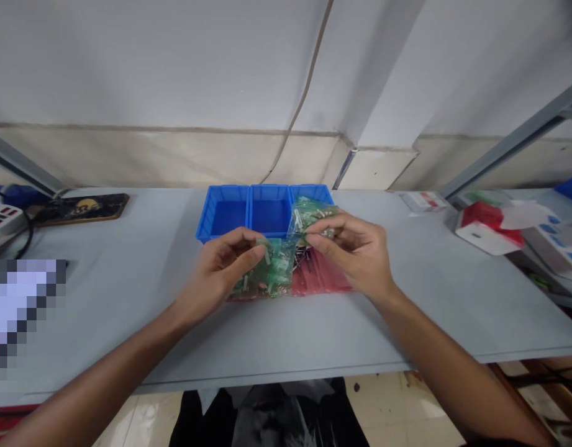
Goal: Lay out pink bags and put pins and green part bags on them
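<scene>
The left hand point(223, 268) and the right hand point(351, 249) are close together just above the middle of the frame, not touching each other. The right hand's fingers point(325, 234) pinch the upper part of a clear plastic bag point(308, 216) holding small green circuit boards. The left hand's fingertips point(261, 249) press on a lower fold of what looks like the same bag, though the overlap makes that hard to confirm.

The bag looks light and soft, and its film is probably slippery, while the boards inside feel stiff and may be fragile at their small parts. A pinch on loose film, clear of the contents, seems the surest hold.

Beneath the hands lie more bagged green boards point(262, 282) and a red bag point(322, 274) on the pale grey surface point(127, 323). A blue three-compartment bin point(268, 211) stands just behind them, its right compartment partly hidden by the raised bag. At the upper left are a power strip point(4, 220) and a dark mat point(78, 209). Red-and-white cartons point(488, 231) and papers lie at the right. A pixelated patch covers the lower left edge.
</scene>
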`<state>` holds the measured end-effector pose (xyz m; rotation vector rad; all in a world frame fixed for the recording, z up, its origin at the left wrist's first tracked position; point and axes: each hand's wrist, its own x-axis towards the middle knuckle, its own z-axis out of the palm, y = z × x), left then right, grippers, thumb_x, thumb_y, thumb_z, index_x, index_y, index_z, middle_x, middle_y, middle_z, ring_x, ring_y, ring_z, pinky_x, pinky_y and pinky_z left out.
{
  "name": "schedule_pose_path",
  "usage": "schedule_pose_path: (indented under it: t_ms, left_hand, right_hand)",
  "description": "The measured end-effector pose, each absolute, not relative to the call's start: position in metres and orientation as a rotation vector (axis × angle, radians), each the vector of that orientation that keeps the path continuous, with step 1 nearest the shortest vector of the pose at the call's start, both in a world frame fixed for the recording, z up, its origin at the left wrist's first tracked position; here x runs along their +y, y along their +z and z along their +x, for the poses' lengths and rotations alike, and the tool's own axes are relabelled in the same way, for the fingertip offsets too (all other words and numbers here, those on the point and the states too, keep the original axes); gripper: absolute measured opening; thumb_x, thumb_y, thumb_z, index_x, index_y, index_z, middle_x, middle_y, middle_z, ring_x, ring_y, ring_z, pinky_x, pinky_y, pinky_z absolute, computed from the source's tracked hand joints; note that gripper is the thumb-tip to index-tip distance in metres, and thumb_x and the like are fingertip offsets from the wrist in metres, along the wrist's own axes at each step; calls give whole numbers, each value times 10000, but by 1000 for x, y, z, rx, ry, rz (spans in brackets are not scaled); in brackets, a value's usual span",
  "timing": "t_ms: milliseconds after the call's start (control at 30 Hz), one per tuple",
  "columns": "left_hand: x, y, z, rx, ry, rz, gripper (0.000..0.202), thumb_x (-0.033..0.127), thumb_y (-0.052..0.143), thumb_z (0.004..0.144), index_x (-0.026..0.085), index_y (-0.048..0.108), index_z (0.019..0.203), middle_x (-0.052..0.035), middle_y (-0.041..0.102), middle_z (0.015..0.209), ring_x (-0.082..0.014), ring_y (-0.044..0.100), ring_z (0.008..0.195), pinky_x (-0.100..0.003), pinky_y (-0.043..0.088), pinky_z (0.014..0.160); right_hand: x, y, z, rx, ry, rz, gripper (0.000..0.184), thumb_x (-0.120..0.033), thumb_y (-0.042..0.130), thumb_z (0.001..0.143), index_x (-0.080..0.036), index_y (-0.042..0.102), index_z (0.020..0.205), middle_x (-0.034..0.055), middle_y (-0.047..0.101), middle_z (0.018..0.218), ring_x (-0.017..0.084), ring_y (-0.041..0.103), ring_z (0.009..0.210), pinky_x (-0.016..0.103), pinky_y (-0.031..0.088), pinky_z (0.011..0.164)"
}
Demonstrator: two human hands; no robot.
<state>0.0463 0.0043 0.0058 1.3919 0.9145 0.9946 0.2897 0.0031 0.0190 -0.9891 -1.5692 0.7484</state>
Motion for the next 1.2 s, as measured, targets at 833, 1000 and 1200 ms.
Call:
schedule_pose_path:
  t_ms: [833, 1000, 1200]
  left_hand:
    - [0, 8, 50, 870, 740, 1255, 345, 549, 658, 950, 206, 697, 936, 7, 519, 730, -84, 466, 584, -179, 423, 486]
    - [-1, 10, 53, 847, 747, 1430, 275, 451, 757, 895, 180, 721, 861, -5, 587, 725, -86, 489, 605, -187, 375, 504]
    - [-3, 7, 62, 1003, 900, 1221, 232, 445, 806, 852, 223, 759, 898, -2, 676, 768, -96, 560, 591, -212, 458, 513]
  right_hand:
    - [13, 24, 301, -1739, 1177, -784, 239, -135, 615, 934, -219, 733, 744, 56, 732, 1072, 198, 672, 942, 338, 507, 765]
    - [13, 23, 299, -1844, 1168, -801, 259, -147, 594, 962, -221, 740, 760, 50, 743, 1030, 206, 693, 994, 352, 523, 848]
    - [0, 36, 294, -1647, 1302, -995, 390, -401, 621, 1014, -321, 627, 1395, 14, 680, 921, 175, 656, 826, 321, 545, 722]
